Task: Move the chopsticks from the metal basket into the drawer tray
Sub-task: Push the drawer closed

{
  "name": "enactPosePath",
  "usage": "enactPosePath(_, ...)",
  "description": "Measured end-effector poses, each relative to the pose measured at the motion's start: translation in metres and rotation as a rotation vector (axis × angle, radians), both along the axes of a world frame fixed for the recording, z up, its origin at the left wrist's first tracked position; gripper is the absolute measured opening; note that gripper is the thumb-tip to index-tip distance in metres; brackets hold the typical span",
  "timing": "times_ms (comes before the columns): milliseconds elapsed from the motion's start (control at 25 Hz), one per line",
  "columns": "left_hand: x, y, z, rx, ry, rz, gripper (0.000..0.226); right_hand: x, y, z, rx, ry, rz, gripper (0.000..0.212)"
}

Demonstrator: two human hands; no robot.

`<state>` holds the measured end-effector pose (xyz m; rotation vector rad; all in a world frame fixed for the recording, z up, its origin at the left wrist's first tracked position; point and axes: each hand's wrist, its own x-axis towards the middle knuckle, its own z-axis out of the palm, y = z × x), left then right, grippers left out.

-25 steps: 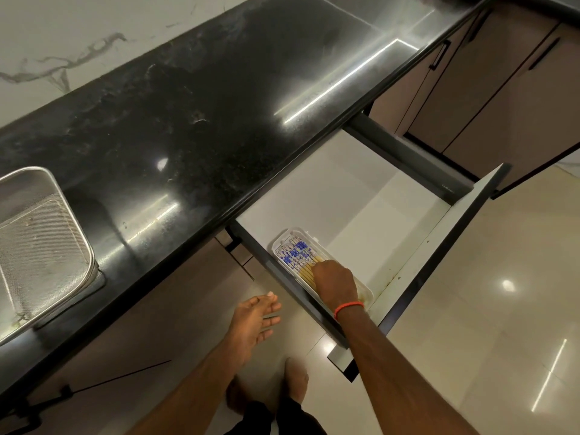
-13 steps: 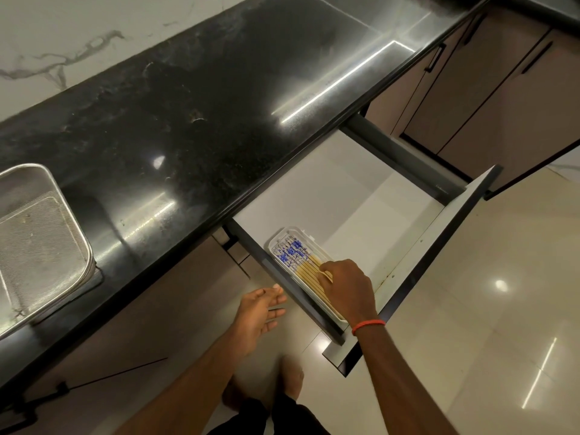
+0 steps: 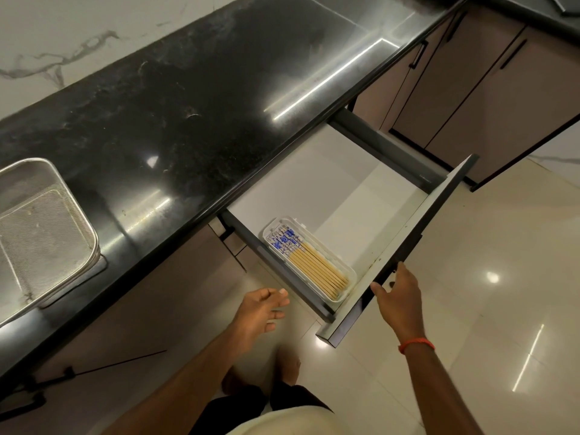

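Single wide-angle view from a camera worn on the person's head, tilted steeply down and a little forward. Both forearms come in from the bottom edge. The left hand (image 3: 262,309) and right hand (image 3: 397,304) sit low in the middle, near the lens. The open drawer (image 3: 314,183) lies between and just beyond the hands. The black countertop (image 3: 157,105) runs diagonally beyond the left hand, and the tiled floor (image 3: 518,246) spreads out past the right hand.
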<state>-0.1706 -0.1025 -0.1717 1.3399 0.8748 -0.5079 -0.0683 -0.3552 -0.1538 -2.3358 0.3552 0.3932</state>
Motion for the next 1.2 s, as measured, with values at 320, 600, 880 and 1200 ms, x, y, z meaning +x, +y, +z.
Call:
enactPosePath(320,-0.016,-0.021,0.01,-0.149,0.075,-0.35,0.038,0.016,0.022,0.002,-0.023,0.01,-0.043,0.025)
enactPosePath(600,-0.005,-0.014,0.019,-0.1,0.032,-0.331,0.062,0.03,0.061,-0.015,0.133,-0.014,-0.007,0.066)
enactPosePath(880,0.002,0.011,0.016,0.03,-0.073,-0.023,0.02,0.061,0.132,-0.004,0.354,0.043,-0.009,0.067)
enactPosePath(1200,0.016,0.056,0.048,0.138,-0.231,0.078,0.013,0.079,0.17,0.026,0.509,0.18,0.325,0.009)
